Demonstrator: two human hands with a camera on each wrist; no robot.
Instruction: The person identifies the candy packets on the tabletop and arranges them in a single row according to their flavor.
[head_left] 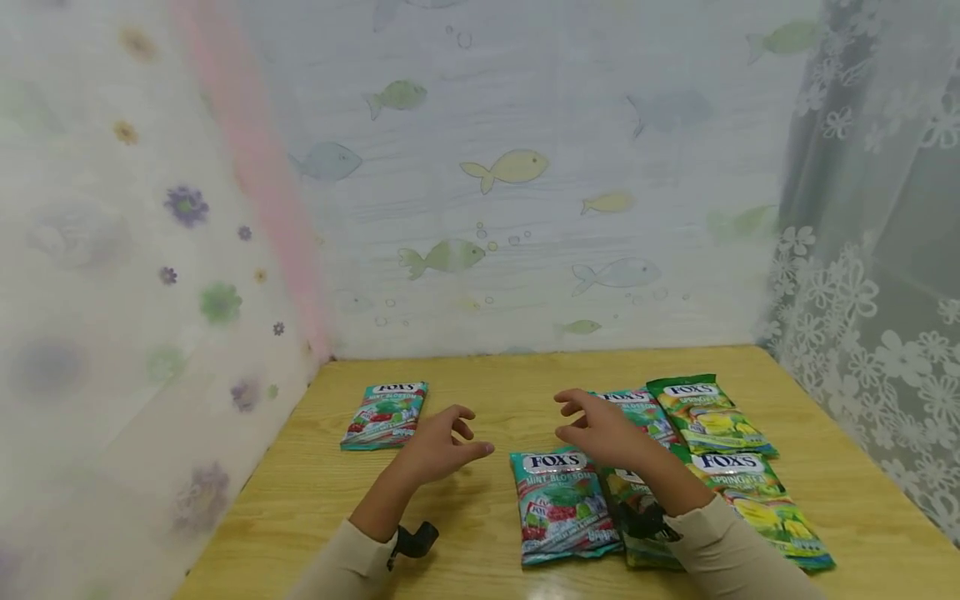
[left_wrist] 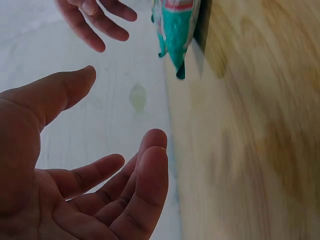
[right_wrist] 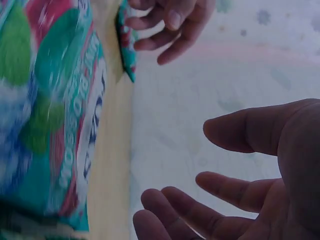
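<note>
My left hand (head_left: 438, 446) hovers over the table with fingers loosely bent and nothing in it. Just beyond it, to the left, lies a teal Mint Blossom candy bag (head_left: 386, 415). My right hand (head_left: 606, 432) hangs above the right-hand bags, also holding nothing, its thumb and fingers apart in the right wrist view. Below it lie a front Mint Blossom bag (head_left: 564, 507) and another Mint Blossom bag (head_left: 647, 414) behind, partly hidden by the hand. Green-yellow Springtea bags lie to the right: one at the back (head_left: 708, 414), one in front (head_left: 780, 512), and one (head_left: 637, 500) mostly under the forearm.
The wooden table (head_left: 480, 392) meets a fish-print wall covering (head_left: 517, 250) at its far edge. A flowered sheet (head_left: 112, 333) borders the left side, and a lace curtain (head_left: 877, 333) hangs at the right. Dark wrist-camera mounts (head_left: 416, 540) sit at the sleeves.
</note>
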